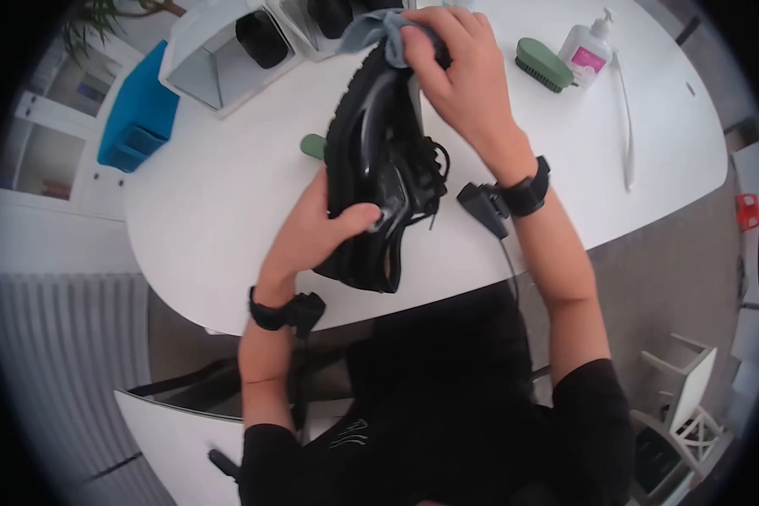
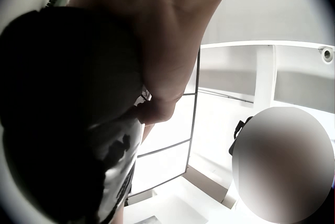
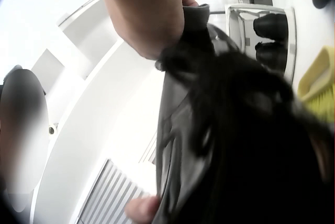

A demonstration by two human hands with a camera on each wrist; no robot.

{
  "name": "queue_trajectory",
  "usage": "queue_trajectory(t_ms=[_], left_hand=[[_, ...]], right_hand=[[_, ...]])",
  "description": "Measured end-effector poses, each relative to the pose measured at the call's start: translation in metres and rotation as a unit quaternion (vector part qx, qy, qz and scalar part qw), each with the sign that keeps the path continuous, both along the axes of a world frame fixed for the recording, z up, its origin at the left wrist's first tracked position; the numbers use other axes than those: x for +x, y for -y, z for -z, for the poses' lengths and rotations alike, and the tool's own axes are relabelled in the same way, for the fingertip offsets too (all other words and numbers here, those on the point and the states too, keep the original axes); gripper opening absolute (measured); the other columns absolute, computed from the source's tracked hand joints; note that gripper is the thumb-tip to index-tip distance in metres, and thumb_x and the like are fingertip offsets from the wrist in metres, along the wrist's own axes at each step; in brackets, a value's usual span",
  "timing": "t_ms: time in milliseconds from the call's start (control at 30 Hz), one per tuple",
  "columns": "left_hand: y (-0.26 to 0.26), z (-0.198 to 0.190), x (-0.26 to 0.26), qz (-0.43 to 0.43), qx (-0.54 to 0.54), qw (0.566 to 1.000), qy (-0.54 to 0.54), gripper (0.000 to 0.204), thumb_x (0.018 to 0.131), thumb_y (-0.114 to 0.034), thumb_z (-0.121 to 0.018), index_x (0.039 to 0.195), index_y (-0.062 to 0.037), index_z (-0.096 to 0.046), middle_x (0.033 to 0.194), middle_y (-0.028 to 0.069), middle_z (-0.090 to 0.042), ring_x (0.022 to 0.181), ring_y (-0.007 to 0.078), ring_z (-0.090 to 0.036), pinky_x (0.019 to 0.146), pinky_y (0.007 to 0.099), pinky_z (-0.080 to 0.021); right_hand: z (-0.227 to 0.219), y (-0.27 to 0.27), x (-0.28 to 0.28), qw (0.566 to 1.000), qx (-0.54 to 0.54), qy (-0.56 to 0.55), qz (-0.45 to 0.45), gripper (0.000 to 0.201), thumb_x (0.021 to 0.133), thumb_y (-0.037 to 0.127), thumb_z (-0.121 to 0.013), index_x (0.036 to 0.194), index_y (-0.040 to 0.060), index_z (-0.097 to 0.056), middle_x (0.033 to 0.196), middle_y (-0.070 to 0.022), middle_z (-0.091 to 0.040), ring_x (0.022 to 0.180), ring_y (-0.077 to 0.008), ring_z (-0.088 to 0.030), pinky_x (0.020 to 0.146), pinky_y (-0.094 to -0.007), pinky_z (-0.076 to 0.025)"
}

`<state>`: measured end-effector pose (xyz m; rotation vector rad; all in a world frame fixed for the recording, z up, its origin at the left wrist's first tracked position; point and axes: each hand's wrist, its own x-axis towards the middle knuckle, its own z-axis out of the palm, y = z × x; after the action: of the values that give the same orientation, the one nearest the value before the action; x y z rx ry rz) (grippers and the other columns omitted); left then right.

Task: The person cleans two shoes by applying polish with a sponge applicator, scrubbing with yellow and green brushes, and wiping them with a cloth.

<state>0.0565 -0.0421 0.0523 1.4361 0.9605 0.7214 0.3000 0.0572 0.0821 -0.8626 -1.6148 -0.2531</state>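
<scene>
A glossy black lace-up shoe point(image 1: 367, 169) with a chunky sole is held over the table, its toe pointing away from me. My left hand point(image 1: 308, 232) grips it near the heel, thumb lying across the side. At the toe, my right hand point(image 1: 468, 76) pinches a grey-blue cloth point(image 1: 369, 32) that wraps over the shoe's tip. The right wrist view shows the cloth point(image 3: 196, 17) bunched under the right hand point(image 3: 149, 14), with dark laces close to the camera. In the left wrist view the shoe point(image 2: 63, 114) is mostly a dark shape beside the left hand point(image 2: 167, 51).
On the white table point(image 1: 228, 228), a green brush point(image 1: 544, 65), a pump bottle point(image 1: 589, 52) and a long white stick point(image 1: 624, 126) lie to the right. A blue container point(image 1: 143, 110) and a white box point(image 1: 219, 72) stand left. A green piece point(image 1: 313, 145) shows behind the shoe.
</scene>
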Motion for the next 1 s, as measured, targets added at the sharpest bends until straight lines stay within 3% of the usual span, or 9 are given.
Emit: queue_trajectory(t_ms=[167, 233, 300, 433, 567, 700, 767, 933, 1000], left_hand=[[0.001, 0.002, 0.003, -0.014, 0.056, 0.998, -0.030, 0.079, 0.091, -0.025, -0.080, 0.154, 0.0035, -0.042, 0.136, 0.0119, -0.062, 0.122, 0.0194, -0.059, 0.109, 0.0351, -0.046], [0.002, -0.002, 0.004, -0.025, 0.059, 0.997, -0.037, 0.075, 0.091, -0.025, -0.079, 0.152, 0.0039, -0.045, 0.133, 0.0123, -0.064, 0.120, 0.0197, -0.060, 0.107, 0.0351, -0.048], [0.005, -0.006, 0.001, -0.029, 0.023, 0.997, -0.071, 0.066, 0.092, -0.026, -0.078, 0.144, 0.0048, -0.052, 0.125, 0.0115, -0.068, 0.112, 0.0193, -0.063, 0.101, 0.0347, -0.051], [0.005, -0.012, 0.001, -0.054, 0.001, 0.993, -0.103, 0.058, 0.094, -0.024, -0.075, 0.140, 0.0048, -0.055, 0.122, 0.0106, -0.069, 0.109, 0.0176, -0.064, 0.097, 0.0332, -0.052], [-0.001, -0.001, -0.001, -0.088, 0.058, 0.992, -0.065, 0.052, 0.095, -0.021, -0.074, 0.137, 0.0041, -0.056, 0.122, 0.0094, -0.068, 0.107, 0.0160, -0.062, 0.095, 0.0320, -0.051], [0.000, 0.001, -0.010, -0.094, 0.092, 0.991, -0.035, 0.055, 0.096, -0.019, -0.075, 0.142, 0.0033, -0.053, 0.127, 0.0070, -0.065, 0.113, 0.0142, -0.060, 0.099, 0.0314, -0.050], [-0.004, 0.008, -0.016, -0.056, -0.043, 0.996, -0.051, 0.060, 0.096, -0.017, -0.074, 0.147, 0.0037, -0.050, 0.134, 0.0080, -0.064, 0.123, 0.0159, -0.060, 0.105, 0.0324, -0.049], [0.001, 0.006, -0.006, -0.003, -0.013, 0.999, 0.031, 0.064, 0.095, -0.019, -0.074, 0.149, 0.0048, -0.048, 0.137, 0.0101, -0.063, 0.125, 0.0175, -0.059, 0.109, 0.0326, -0.046], [0.001, 0.010, -0.007, 0.004, -0.011, 0.999, 0.044, 0.066, 0.095, -0.020, -0.074, 0.150, 0.0051, -0.048, 0.138, 0.0109, -0.062, 0.125, 0.0183, -0.059, 0.110, 0.0328, -0.046]], right_hand=[[0.001, 0.014, -0.005, 0.945, -0.262, -0.172, -0.095, 0.025, 0.105, 0.025, -0.057, 0.115, 0.0096, -0.075, 0.086, -0.0128, -0.073, 0.092, -0.0345, -0.068, 0.081, -0.0430, -0.053], [-0.002, 0.024, -0.010, 0.950, -0.249, -0.152, -0.108, 0.024, 0.104, 0.019, -0.060, 0.121, 0.0083, -0.074, 0.102, -0.0148, -0.076, 0.103, -0.0370, -0.071, 0.085, -0.0450, -0.055], [0.004, 0.020, -0.014, 0.989, -0.047, -0.076, -0.115, 0.026, 0.102, 0.011, -0.062, 0.125, 0.0065, -0.072, 0.113, -0.0166, -0.076, 0.112, -0.0383, -0.070, 0.094, -0.0442, -0.056], [0.006, 0.034, -0.021, 0.991, -0.039, 0.039, -0.121, 0.042, 0.094, -0.001, -0.066, 0.135, 0.0088, -0.071, 0.142, -0.0164, -0.068, 0.138, -0.0418, -0.058, 0.112, -0.0460, -0.050], [0.016, 0.065, -0.046, 0.956, -0.027, 0.131, -0.262, 0.049, 0.081, -0.004, -0.070, 0.130, 0.0038, -0.072, 0.140, -0.0150, -0.068, 0.143, -0.0395, -0.054, 0.113, -0.0472, -0.052], [0.012, 0.064, -0.038, 0.936, -0.017, 0.158, -0.313, 0.047, 0.079, -0.004, -0.071, 0.125, 0.0044, -0.074, 0.136, -0.0125, -0.070, 0.141, -0.0366, -0.057, 0.112, -0.0464, -0.054], [0.008, 0.049, -0.027, 0.951, 0.000, 0.167, -0.261, 0.043, 0.080, -0.004, -0.070, 0.121, 0.0051, -0.075, 0.131, -0.0106, -0.073, 0.136, -0.0350, -0.061, 0.110, -0.0452, -0.056], [0.005, 0.016, 0.004, 0.985, 0.017, 0.085, -0.150, 0.034, 0.091, 0.000, -0.069, 0.124, 0.0055, -0.074, 0.119, -0.0114, -0.076, 0.115, -0.0303, -0.072, 0.094, -0.0378, -0.061], [0.005, 0.014, 0.014, 0.963, -0.224, -0.078, -0.130, 0.026, 0.102, 0.011, -0.066, 0.125, 0.0036, -0.073, 0.105, -0.0120, -0.078, 0.093, -0.0231, -0.073, 0.080, -0.0328, -0.058]])
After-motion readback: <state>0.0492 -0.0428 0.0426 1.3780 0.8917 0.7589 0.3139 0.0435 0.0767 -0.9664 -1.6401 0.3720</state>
